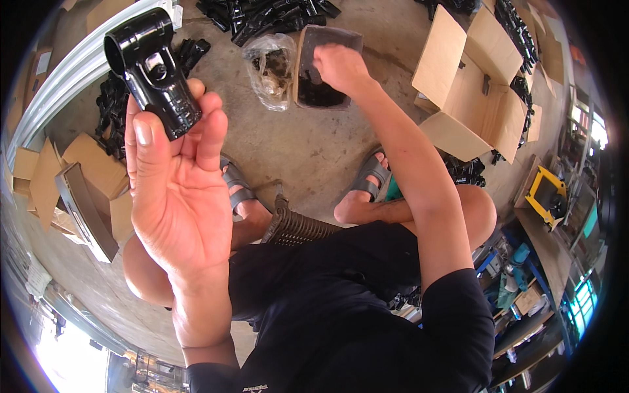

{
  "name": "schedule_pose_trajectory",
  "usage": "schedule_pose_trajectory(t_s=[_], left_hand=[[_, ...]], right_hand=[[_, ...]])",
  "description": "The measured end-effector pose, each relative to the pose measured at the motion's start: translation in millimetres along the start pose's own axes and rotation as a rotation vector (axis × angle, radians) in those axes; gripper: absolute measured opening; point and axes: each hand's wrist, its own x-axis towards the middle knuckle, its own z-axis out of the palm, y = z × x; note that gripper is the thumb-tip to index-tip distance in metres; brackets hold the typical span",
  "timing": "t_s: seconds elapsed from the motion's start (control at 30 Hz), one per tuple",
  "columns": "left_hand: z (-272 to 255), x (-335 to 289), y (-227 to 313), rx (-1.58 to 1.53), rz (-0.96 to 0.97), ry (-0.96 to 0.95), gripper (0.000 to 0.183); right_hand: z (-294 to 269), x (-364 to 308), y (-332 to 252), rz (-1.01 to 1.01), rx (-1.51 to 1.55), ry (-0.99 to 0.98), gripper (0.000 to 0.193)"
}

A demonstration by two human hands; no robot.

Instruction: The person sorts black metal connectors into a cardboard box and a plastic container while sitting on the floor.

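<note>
My left hand (179, 190) is raised at the left, its thumb and fingers closed on a glossy black T-shaped pipe fitting (156, 75). The fitting has a round open sleeve at its top and a hole in its side. My right hand (341, 67) is over an open brown bin (303, 84) ahead of me, with its fingers curled in. Whatever those fingers hold, if anything, is hidden. Dark contents (318, 92) lie at the bottom of the bin, too dim to tell apart. Touching the bin's left side is a clear plastic bag (270, 69) with small metal pieces inside.
Black fittings lie in piles at the far side (268, 18) and behind my left hand. An open cardboard box (468, 98) stands at the right, other cartons (92, 173) at the left. Long white profiles (62, 72) run along the left. A woven stool (298, 226) is beneath me.
</note>
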Motion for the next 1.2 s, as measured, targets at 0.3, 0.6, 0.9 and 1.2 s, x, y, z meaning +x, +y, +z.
schedule_pose_trajectory(t_s=[0.3,0.6,0.9,1.2], left_hand=[[5.9,-3.1,4.5,-0.008,0.014,0.036,0.036],[3.5,-11.7,14.6,-0.026,0.029,0.038,0.037],[4.0,-21.6,17.1,-0.055,0.039,0.006,0.039],[4.0,-21.9,26.0,0.008,0.074,-0.012,0.04]], right_hand=[[7.5,68.8,-103.4,-0.236,-0.294,-0.27,0.025],[57.9,74.0,-94.5,0.019,-0.071,-0.235,0.029],[67.9,66.0,-91.8,0.063,-0.069,-0.08,0.026],[52.5,77.0,-93.5,0.07,0.075,-0.105,0.025]])
